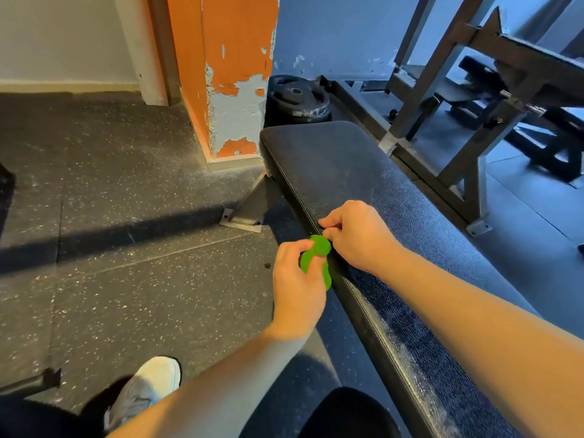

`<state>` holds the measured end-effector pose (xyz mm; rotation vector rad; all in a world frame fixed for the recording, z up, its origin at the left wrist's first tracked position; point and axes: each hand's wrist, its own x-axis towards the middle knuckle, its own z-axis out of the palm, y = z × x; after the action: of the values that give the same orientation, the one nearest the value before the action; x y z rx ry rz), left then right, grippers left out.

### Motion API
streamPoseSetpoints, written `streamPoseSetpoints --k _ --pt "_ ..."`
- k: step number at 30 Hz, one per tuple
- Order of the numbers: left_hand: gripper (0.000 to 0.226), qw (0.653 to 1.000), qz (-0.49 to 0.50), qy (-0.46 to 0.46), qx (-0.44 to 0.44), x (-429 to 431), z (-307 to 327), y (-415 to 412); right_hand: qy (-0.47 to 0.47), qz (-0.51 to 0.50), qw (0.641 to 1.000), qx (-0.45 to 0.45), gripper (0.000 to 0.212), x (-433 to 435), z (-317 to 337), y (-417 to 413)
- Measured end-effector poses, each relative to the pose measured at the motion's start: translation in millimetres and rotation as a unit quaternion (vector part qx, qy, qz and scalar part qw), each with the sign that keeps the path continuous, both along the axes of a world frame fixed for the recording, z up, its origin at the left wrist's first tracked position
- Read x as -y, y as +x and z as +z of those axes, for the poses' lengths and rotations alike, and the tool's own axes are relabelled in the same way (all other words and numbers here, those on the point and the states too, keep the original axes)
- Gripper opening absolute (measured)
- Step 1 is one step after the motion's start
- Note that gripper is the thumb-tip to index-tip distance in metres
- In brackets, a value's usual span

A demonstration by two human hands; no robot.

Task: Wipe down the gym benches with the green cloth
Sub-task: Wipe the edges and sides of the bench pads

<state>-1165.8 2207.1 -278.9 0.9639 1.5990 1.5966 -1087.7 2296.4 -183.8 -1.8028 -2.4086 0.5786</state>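
A black padded gym bench (341, 165) runs from the upper middle down to the lower right. The green cloth (317, 252) is bunched small at the bench's left edge. My left hand (297, 286) grips the cloth from below, fingers curled round it. My right hand (357, 235) rests on the bench edge, and its fingertips pinch the top of the cloth. Most of the cloth is hidden inside my hands.
An orange and blue peeling pillar (234, 90) stands by the bench's far end. Black weight plates (297, 98) lie behind it. A grey steel rack (474, 121) stands to the right. The bench's foot plate (243, 221) is bolted to the speckled rubber floor. My white shoe (148, 387) is at the lower left.
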Motion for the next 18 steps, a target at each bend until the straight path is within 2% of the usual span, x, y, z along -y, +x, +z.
streamPoseSetpoints --k 6,8,11,13,15,18 --pt "0.005 0.998 0.037 -0.049 0.024 -60.4 8.4 -38.9 0.004 -0.015 1.000 -0.021 0.022 -2.3 0.9 -1.0" --pt "0.004 0.997 0.048 -0.032 0.042 -42.2 10.1 -22.7 0.007 -0.015 1.000 -0.026 0.021 -2.7 2.0 -1.1" --pt "0.015 0.997 0.032 -0.018 0.068 0.5 8.2 8.1 0.007 -0.009 1.000 -0.021 0.021 -3.6 1.9 -1.0" --pt "0.012 0.997 0.020 -0.019 0.072 3.7 6.2 9.8 0.010 -0.005 1.000 -0.016 0.021 -3.5 0.9 -0.5" --pt "0.006 0.999 0.030 -0.018 0.034 -19.0 4.5 -6.6 0.014 -0.002 1.000 -0.016 0.019 -4.7 -0.7 0.5" --pt "0.015 0.998 0.047 -0.028 0.040 -64.8 9.2 -39.5 0.005 -0.013 1.000 -0.025 0.019 -4.8 -0.1 0.1"
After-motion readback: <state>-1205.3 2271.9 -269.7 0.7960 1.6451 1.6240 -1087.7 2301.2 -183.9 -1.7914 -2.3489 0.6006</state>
